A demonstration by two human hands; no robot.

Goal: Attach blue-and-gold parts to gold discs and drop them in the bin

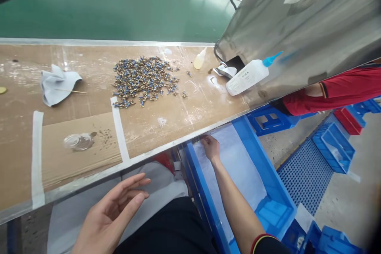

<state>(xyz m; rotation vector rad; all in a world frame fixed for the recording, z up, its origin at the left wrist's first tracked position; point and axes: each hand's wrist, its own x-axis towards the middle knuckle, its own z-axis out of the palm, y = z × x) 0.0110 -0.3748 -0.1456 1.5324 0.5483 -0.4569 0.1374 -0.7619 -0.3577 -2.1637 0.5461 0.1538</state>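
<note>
Sheet (244,162) is lining the blue bin (263,156), its long axis running obliquely out from the table (184,115). Right hand (211,147), the nearer, is hovering at its table-side end, fingers curled; grip: cannot tell. Left hand (114,208) is hanging well apart leftward, fingers parted, holding nothing.

Beyond the long, brown-topped workbench (208,107), a flat, glossy green surface (133,12) is reflecting pale light. At the workbench's right end, a silvery metal panel (321,35) is slanting; past that end, smooth grey flooring (369,154) is stretching.
</note>
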